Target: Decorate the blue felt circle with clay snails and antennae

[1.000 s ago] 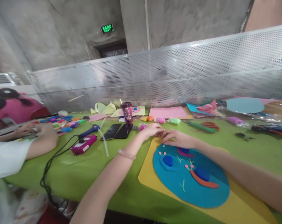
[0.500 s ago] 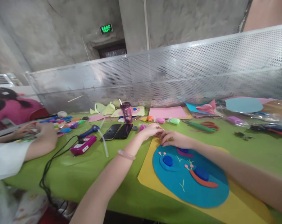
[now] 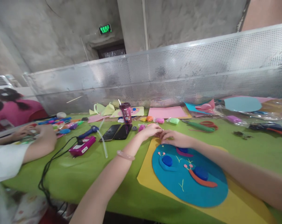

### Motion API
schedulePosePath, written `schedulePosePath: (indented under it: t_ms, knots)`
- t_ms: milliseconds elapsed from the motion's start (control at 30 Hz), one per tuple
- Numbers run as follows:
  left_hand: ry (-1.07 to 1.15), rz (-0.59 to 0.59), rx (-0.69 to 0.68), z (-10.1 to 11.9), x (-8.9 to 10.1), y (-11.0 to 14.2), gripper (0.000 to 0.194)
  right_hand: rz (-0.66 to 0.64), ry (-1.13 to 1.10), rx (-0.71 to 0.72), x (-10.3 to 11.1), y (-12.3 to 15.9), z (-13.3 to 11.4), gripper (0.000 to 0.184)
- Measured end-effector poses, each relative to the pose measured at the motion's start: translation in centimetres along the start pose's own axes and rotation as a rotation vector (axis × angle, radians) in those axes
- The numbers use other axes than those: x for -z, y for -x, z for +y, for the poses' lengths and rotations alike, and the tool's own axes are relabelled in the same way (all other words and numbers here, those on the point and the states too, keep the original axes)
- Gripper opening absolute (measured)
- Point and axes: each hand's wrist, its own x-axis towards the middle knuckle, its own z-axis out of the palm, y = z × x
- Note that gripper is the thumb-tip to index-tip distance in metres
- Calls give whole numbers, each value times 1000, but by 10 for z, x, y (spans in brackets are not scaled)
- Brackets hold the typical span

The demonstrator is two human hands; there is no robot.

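My left hand (image 3: 152,130) and my right hand (image 3: 175,137) meet at the far left edge of a blue oval sheet (image 3: 194,194). Their fingertips are pinched close together, and anything between them is too small or hidden to name. The oval lies on a yellow sheet (image 3: 145,174). On it are clay snails with blue round shells: a blue snail (image 3: 167,161), an orange snail (image 3: 203,180), and a purple one (image 3: 184,152) partly covered by my right hand. Small pale dot and grass-like strips also show on the oval.
Two phones (image 3: 122,132), a purple cup with straw (image 3: 125,113) and a magenta power strip (image 3: 82,146) with a black cable stand left. Scissors (image 3: 209,125) lie right. Packets of clay (image 3: 173,120) and paper sheets (image 3: 165,112) line the back. Another person's hands (image 3: 38,132) work at far left.
My right hand has shifted slightly, and a small pale dot near the oval's far edge now shows below its fingers. The view has tilted a little; otherwise both hands stay together.
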Motion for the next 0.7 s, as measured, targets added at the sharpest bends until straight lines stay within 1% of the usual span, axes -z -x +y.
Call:
schedulePosePath:
  t_ms: [67,133,233,333,433,567,700]
  knots:
    - [-7,-1,2,0,0,0,12,6,-6,-6,2,1,-2,29]
    - [-18,3,-2,0,1,1,11,-15,-3,-25,5,2,-6,31]
    - [-52,19,-39,-1,2,1,7,-51,-12,-59,11,3,-12,38]
    - [-63,17,-49,-2,2,0,6,-54,-41,-73,14,4,-13,40]
    - [-89,26,-53,-3,3,-2,6,-62,-39,-58,13,4,-12,38]
    - [-152,46,-80,-5,3,-3,8,-73,28,-29,11,4,-11,39]
    - [-127,36,-72,-5,3,-3,7,-67,55,-11,11,6,-10,38]
